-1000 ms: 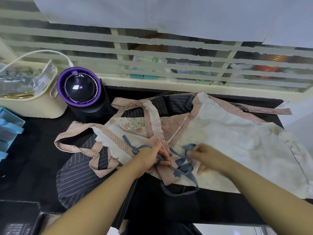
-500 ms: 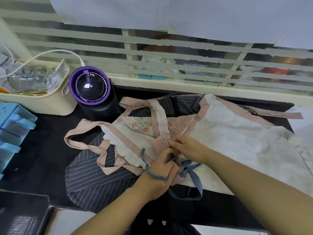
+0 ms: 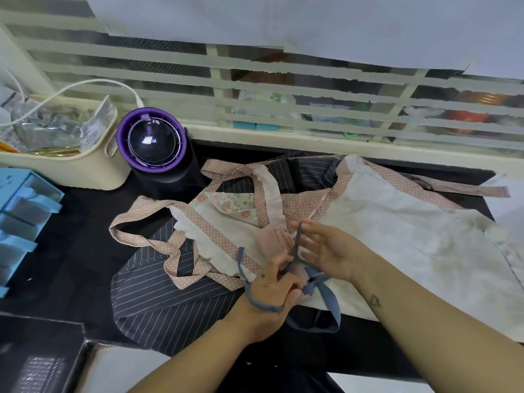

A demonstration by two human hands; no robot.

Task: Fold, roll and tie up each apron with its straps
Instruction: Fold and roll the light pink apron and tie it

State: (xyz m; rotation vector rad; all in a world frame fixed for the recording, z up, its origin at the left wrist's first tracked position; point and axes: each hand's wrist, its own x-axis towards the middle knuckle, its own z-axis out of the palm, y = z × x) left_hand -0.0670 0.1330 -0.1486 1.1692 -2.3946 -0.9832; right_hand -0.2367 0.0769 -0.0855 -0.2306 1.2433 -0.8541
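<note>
A small pink rolled apron bundle (image 3: 273,241) lies at the middle of the black table, with a blue-grey strap (image 3: 329,296) wound around it. My left hand (image 3: 272,287) grips the bundle's near end and the strap, which loops over the back of that hand. My right hand (image 3: 326,248) pinches the strap's upper part at the fingertips and holds it upright above the bundle. Underneath lie a white apron with pink dotted trim (image 3: 397,236) and a dark striped apron (image 3: 170,302), both spread out flat.
A purple-rimmed black round device (image 3: 153,140) stands at the back left beside a cream basket (image 3: 71,165) of packets. Blue drawers (image 3: 19,219) are at the left edge. A slatted window runs behind. A dark box (image 3: 37,361) sits at the front left.
My right hand has drawn the strap up from the bundle, and the fingers have spread. The left hand has slid nearer along the bundle, with the strap now over its back.
</note>
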